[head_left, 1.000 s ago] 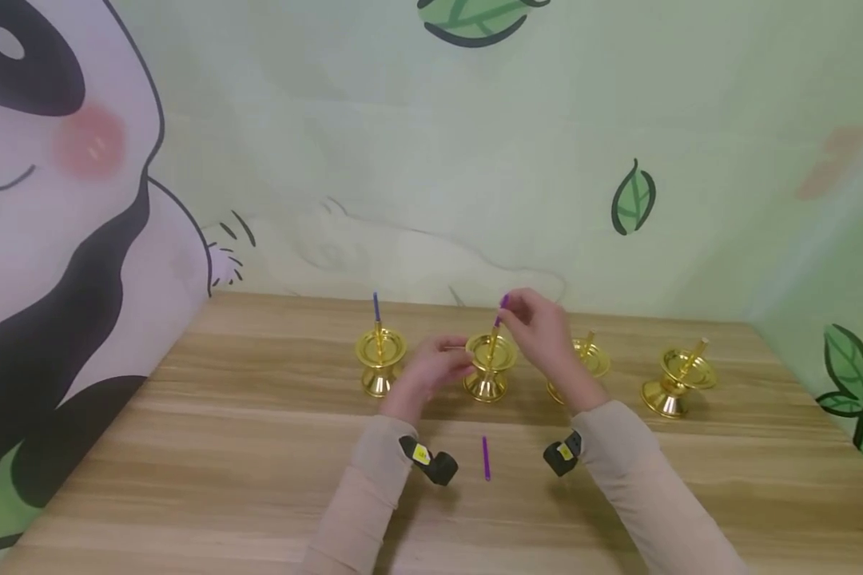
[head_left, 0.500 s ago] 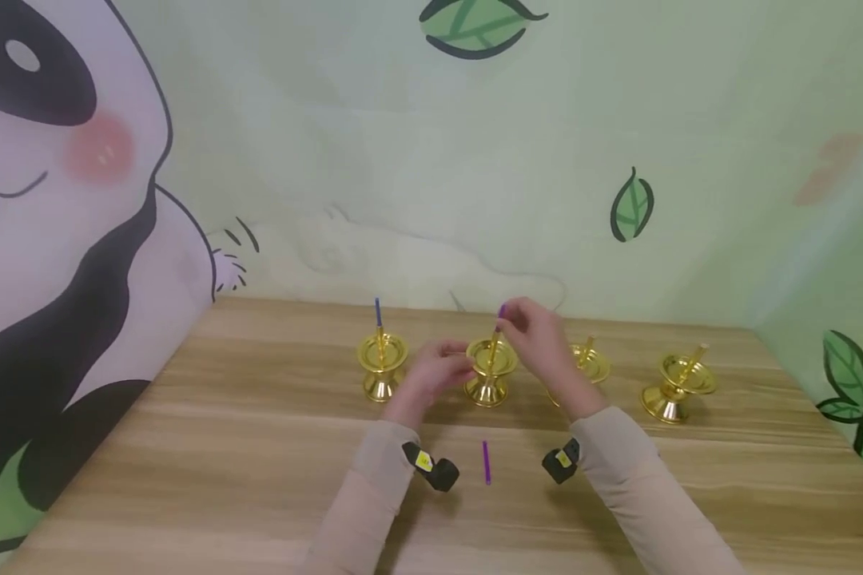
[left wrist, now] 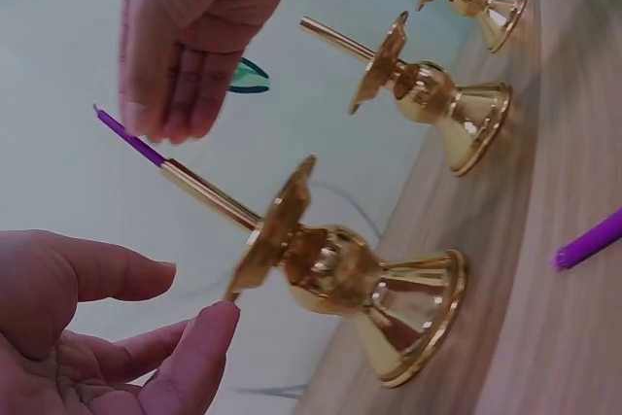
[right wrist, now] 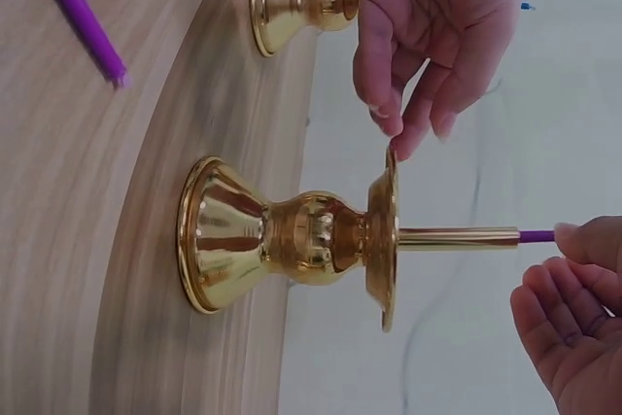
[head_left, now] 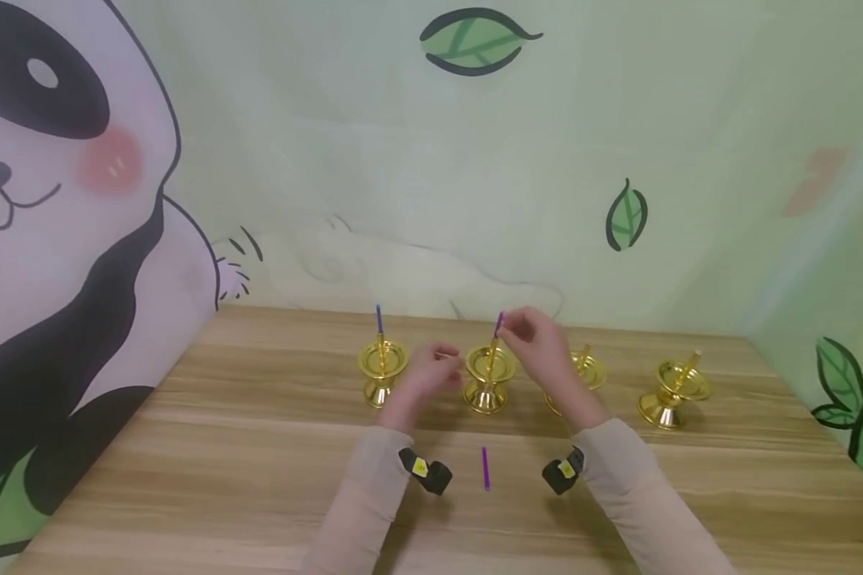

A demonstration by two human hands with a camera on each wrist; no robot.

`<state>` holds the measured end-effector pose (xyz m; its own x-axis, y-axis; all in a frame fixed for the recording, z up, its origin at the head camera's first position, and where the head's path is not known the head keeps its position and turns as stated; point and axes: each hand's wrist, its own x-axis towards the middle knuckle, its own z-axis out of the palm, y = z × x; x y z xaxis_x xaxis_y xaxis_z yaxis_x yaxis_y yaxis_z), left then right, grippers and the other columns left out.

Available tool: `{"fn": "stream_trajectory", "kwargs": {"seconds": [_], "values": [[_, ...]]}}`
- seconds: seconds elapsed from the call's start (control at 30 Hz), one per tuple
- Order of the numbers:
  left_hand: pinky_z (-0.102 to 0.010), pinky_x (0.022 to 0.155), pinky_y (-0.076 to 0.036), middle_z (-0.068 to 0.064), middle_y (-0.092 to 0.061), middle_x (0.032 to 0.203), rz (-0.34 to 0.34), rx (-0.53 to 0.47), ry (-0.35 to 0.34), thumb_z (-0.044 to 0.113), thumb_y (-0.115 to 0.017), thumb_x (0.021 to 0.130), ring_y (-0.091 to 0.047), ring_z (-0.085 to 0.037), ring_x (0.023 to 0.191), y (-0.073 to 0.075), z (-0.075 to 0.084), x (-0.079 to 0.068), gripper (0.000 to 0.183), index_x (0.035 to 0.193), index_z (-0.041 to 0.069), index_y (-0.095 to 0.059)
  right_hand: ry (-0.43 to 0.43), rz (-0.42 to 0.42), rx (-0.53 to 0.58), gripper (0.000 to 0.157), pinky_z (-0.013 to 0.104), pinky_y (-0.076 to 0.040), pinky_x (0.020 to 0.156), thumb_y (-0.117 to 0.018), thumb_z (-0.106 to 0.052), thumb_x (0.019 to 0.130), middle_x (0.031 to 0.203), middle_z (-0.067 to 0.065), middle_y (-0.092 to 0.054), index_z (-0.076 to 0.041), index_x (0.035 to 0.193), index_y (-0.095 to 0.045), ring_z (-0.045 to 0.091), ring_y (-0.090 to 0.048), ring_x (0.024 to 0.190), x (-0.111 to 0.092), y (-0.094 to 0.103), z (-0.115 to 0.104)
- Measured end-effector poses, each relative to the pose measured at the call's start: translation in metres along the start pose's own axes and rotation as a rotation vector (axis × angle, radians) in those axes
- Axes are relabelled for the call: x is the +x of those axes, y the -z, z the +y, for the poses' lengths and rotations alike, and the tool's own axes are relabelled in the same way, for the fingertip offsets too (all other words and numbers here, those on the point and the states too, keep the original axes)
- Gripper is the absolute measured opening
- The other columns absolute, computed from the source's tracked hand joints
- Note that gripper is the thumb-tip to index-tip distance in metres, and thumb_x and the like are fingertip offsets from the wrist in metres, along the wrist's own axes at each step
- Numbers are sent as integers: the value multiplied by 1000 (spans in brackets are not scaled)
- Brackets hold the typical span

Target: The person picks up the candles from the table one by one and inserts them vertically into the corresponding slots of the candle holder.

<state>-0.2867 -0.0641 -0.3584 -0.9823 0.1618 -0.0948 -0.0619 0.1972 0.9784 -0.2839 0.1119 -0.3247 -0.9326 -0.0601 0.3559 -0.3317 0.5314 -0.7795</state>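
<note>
A slim purple candle (head_left: 499, 323) stands in the tube of a gold candle holder (head_left: 489, 367), the second from the left. My right hand (head_left: 542, 339) pinches this candle above the tube, between thumb and fingers. Beside the holder's dish my left hand (head_left: 431, 371) has its fingers loosely bent, gripping nothing. In the left wrist view a left fingertip (left wrist: 224, 318) is right at the dish rim. The holder stands upright on the table. In the right wrist view, my right thumb (right wrist: 593, 240) covers the candle's upper part.
To the left a gold holder (head_left: 383, 361) carries a blue candle (head_left: 379, 318). Two more holders stand right, one partly behind my right forearm, the other (head_left: 679, 382) at the far right. Another purple candle (head_left: 485, 469) lies on the wooden table (head_left: 223, 447); a painted backdrop rises behind.
My left hand has drawn slightly left from the dish rim. My right hand stays at the purple candle. The whole scene sits lower in the head view.
</note>
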Motion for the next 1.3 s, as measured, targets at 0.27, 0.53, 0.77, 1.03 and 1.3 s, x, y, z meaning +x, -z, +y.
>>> {"fn": "stream_trajectory", "kwargs": {"seconds": [0.27, 0.53, 0.77, 1.03, 1.3], "values": [[-34, 81, -58, -25, -58, 112, 13, 42, -75, 10, -54, 94, -59, -41, 101, 10, 15, -8, 34, 122, -10, -50, -18, 37, -18, 26, 42, -50, 96, -61, -5, 89, 110, 23, -62, 6, 113, -57, 33, -59, 103, -5, 15, 3], [-36, 79, -58, -21, -61, 110, 22, 207, -113, 17, -58, 92, -64, -30, 90, 16, 20, -18, 34, 119, -4, -53, -17, 144, 4, 22, 18, -48, 82, -61, -1, 88, 105, 24, -64, 8, 109, -59, 27, -59, 94, -4, 29, 9], [-35, 74, -56, -17, -63, 102, 53, 371, -138, 19, -63, 88, -61, -26, 86, 16, 16, -24, 31, 110, -2, -57, -123, 175, 5, 27, 27, -49, 88, -60, -8, 91, 112, 26, -62, 7, 114, -59, 30, -58, 101, -8, 47, 13], [-39, 75, -56, -20, -62, 99, 64, 470, -185, 18, -65, 87, -60, -30, 89, 16, 6, -27, 32, 107, -6, -58, -192, 113, 3, 35, 30, -48, 89, -56, -14, 94, 119, 28, -57, 9, 120, -55, 33, -54, 108, -16, 64, 22], [-34, 68, -54, -17, -61, 93, -7, 512, -172, 15, -68, 84, -58, -25, 82, 10, -6, -31, 29, 102, -5, -57, -296, 132, 0, 41, 25, -47, 84, -55, -21, 95, 122, 27, -56, 8, 125, -53, 29, -56, 106, -28, 70, 38]]}}
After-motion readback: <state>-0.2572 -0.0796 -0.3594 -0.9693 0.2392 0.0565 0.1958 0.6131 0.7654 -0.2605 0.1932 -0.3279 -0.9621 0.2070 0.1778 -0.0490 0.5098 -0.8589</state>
